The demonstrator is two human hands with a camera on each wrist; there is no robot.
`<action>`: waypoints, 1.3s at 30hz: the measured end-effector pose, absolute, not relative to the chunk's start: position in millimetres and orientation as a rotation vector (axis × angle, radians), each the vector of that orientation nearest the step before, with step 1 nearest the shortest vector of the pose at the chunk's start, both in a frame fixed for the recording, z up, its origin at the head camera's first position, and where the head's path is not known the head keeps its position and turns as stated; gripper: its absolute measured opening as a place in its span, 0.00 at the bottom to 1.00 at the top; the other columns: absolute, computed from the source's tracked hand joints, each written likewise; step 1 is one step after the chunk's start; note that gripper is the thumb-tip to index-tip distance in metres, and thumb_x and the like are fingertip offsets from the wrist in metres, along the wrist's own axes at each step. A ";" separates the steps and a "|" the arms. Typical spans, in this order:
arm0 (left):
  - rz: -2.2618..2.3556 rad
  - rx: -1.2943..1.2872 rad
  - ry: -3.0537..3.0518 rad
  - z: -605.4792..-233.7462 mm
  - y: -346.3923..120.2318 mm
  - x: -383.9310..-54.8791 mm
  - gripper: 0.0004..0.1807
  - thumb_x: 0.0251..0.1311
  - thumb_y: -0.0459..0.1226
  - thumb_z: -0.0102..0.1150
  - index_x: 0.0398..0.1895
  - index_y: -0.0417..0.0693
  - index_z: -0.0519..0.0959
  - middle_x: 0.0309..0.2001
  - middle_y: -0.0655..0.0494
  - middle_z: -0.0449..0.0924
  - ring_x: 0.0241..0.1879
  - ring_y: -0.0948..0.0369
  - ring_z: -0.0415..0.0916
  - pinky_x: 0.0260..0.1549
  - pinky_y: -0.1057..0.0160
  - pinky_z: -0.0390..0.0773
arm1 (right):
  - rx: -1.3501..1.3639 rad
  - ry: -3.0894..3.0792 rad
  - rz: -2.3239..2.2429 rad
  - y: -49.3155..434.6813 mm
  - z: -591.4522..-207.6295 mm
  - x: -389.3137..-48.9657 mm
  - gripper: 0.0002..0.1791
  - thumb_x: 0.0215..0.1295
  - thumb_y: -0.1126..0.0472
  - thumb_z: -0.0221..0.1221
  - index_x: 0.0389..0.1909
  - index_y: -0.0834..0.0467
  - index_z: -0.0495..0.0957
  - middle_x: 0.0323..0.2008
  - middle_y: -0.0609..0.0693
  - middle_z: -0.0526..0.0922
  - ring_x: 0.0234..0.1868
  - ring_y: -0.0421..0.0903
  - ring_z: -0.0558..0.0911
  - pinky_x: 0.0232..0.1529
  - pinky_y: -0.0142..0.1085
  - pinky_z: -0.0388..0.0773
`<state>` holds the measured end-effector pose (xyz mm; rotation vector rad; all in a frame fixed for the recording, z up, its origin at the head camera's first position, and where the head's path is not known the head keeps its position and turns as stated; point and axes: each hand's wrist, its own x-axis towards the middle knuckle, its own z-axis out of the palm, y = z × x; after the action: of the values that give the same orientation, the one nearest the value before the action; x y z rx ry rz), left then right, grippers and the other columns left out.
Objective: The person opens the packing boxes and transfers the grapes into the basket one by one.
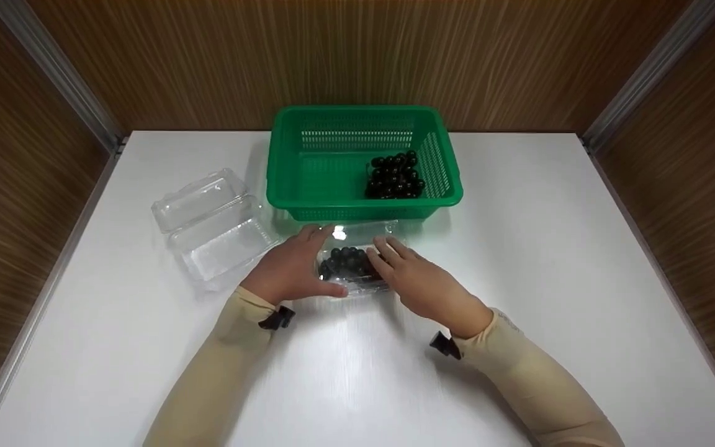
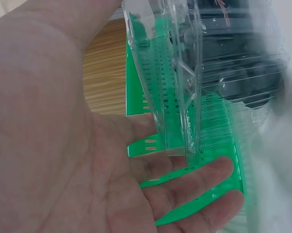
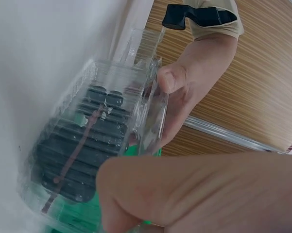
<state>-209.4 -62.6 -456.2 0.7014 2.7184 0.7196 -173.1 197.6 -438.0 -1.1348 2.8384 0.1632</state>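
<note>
In the head view a clear plastic clamshell box (image 1: 364, 289) sits on the white table, with a bunch of dark grapes (image 1: 348, 259) inside. Its lid (image 1: 360, 233) stands raised on the far side. My left hand (image 1: 292, 264) spans the box's left end, thumb along the near side and fingers at the far side. The left wrist view shows those fingers (image 2: 199, 187) loosely extended beside the clear plastic. Over the right end lies my right hand (image 1: 422, 282), its fingers stretched towards the grapes and lid; its thumb is hidden in the head view. The grape stem (image 3: 77, 155) shows through the plastic.
Behind the box stands a green basket (image 1: 283, 208) with another bunch of dark grapes (image 1: 396, 176) at its right. A second clear clamshell box (image 1: 224, 245) lies open to the left. Wood-grain panels (image 1: 357, 62) border the white table (image 1: 550, 248).
</note>
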 end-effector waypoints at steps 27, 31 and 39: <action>0.677 0.724 2.710 -451.3 -75.3 -217.1 0.67 0.40 0.65 0.80 0.83 0.58 0.55 0.80 0.51 0.57 0.76 0.48 0.60 0.68 0.43 0.69 | -1.731 2.861 0.368 207.0 -443.2 -175.5 0.30 0.67 0.64 0.67 0.69 0.58 0.74 0.63 0.58 0.82 0.51 0.53 0.81 0.28 0.37 0.80; 0.686 0.724 2.726 -452.2 -73.4 -216.6 0.67 0.40 0.64 0.80 0.83 0.55 0.56 0.79 0.50 0.59 0.76 0.48 0.61 0.68 0.44 0.69 | -1.704 2.848 0.300 212.9 -448.0 -177.0 0.32 0.68 0.64 0.66 0.72 0.56 0.72 0.66 0.57 0.79 0.50 0.52 0.78 0.33 0.37 0.80; 0.716 0.743 2.675 -454.4 -73.9 -216.8 0.67 0.43 0.66 0.78 0.84 0.60 0.52 0.81 0.49 0.53 0.79 0.48 0.55 0.69 0.42 0.68 | -1.400 2.827 -0.109 226.2 -437.2 -189.1 0.43 0.60 0.49 0.74 0.73 0.59 0.70 0.73 0.59 0.69 0.72 0.59 0.68 0.69 0.54 0.69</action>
<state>-216.8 -73.9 -454.4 0.7426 2.6749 0.7162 -189.1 226.2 -437.2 -1.4002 2.8267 -0.1086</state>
